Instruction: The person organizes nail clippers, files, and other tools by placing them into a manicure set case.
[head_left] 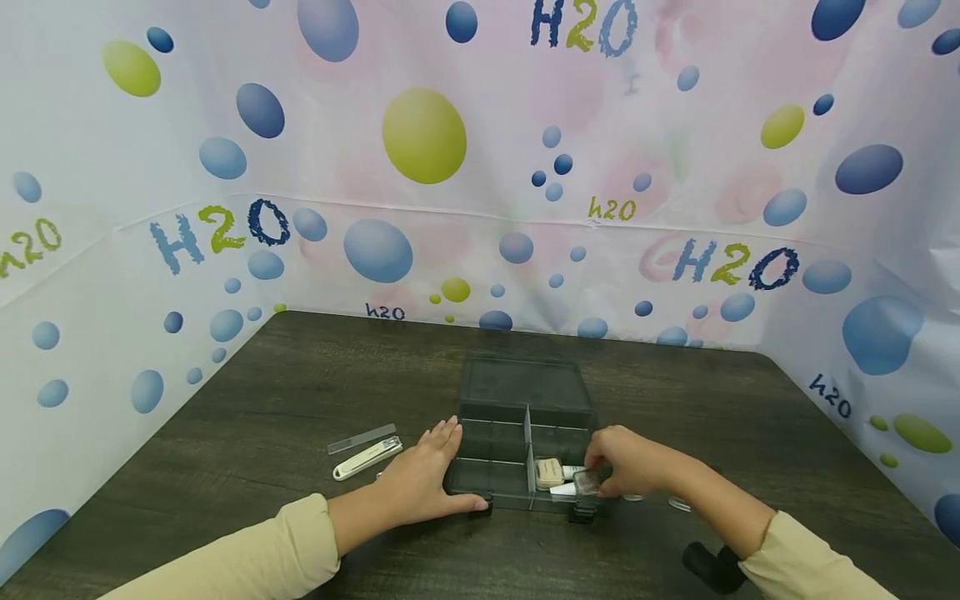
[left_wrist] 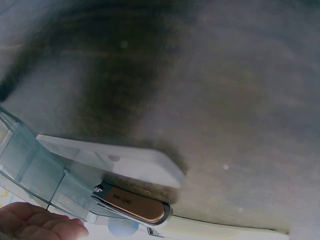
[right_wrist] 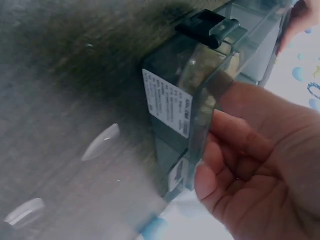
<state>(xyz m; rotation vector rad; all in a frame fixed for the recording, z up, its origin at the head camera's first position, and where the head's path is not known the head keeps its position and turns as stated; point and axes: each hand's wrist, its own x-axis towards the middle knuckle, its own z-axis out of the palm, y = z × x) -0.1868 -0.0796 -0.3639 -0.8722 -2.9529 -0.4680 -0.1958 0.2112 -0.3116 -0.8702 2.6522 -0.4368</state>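
A dark see-through divided box (head_left: 491, 479) stands with its lid raised on the table. My left hand (head_left: 423, 479) rests along its left side, fingers straight, thumb near the front latch. In the front right compartment, my right hand (head_left: 626, 462) pinches a clear nail polish bottle (head_left: 587, 482) with a white cap, lying on its side. Beside it is a beige nail polish bottle (head_left: 548, 472). In the right wrist view, the fingers reach over the box wall and hide most of the bottle.
Left of the box lie cream nail clippers (head_left: 367, 458), a grey translucent strip (head_left: 362, 439) and brown-levered nail clippers (left_wrist: 135, 204). Two clear almond-shaped pieces, one a curved sliver (right_wrist: 101, 141), lie to the right. A black object (head_left: 712, 568) sits near the right forearm.
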